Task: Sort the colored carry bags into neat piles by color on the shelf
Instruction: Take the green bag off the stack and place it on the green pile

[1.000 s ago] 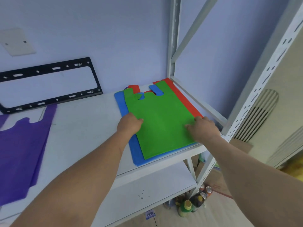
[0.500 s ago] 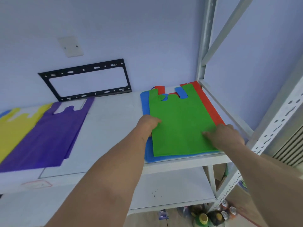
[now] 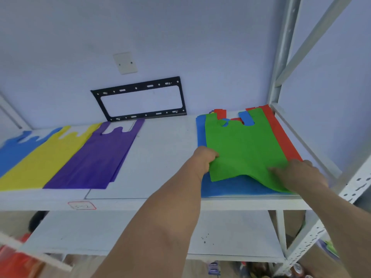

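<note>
A green carry bag (image 3: 245, 149) tops a mixed stack at the right end of the white shelf (image 3: 160, 157), over a blue bag (image 3: 230, 187) and a red bag (image 3: 281, 135). My left hand (image 3: 204, 159) grips the green bag's left edge. My right hand (image 3: 299, 173) pinches its near right corner, and the near edge is lifted and rippled. Further left lie a purple bag (image 3: 100, 157), a yellow bag (image 3: 44, 157) and another blue bag (image 3: 14, 149), side by side and overlapping.
A black metal frame (image 3: 140, 99) leans on the wall at the back of the shelf. Grey uprights (image 3: 281, 57) and a perforated post (image 3: 353, 189) bound the right side. A lower shelf (image 3: 140, 233) sits beneath, with bottles on the floor.
The view has swung left, showing the yellow and far blue bags. Both hands have closed on the green bag, and its near edge has come up off the blue one.
</note>
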